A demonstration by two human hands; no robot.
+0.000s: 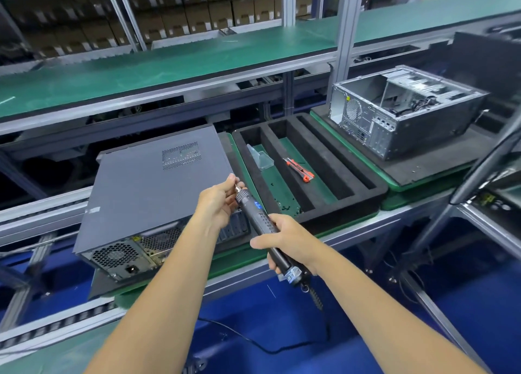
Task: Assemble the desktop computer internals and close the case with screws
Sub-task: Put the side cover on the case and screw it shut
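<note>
Right hand (284, 239): we see it wrapped around the body of the electric screwdriver (263, 221), low on the grip.
Left hand (222, 201): fingertips pinch at the driver's tip (a screw there? too small for us to tell).
Driver axis: runs from lower right up to upper left, tip toward the closed case (152, 187).
Closed case: lies on its side just beyond and left of both hands, rear panel facing us, lid on.
Nearer hand: the left; we judge the tip must swing down to the rear edge.
Foam tray (349, 182): to the right.
</note>
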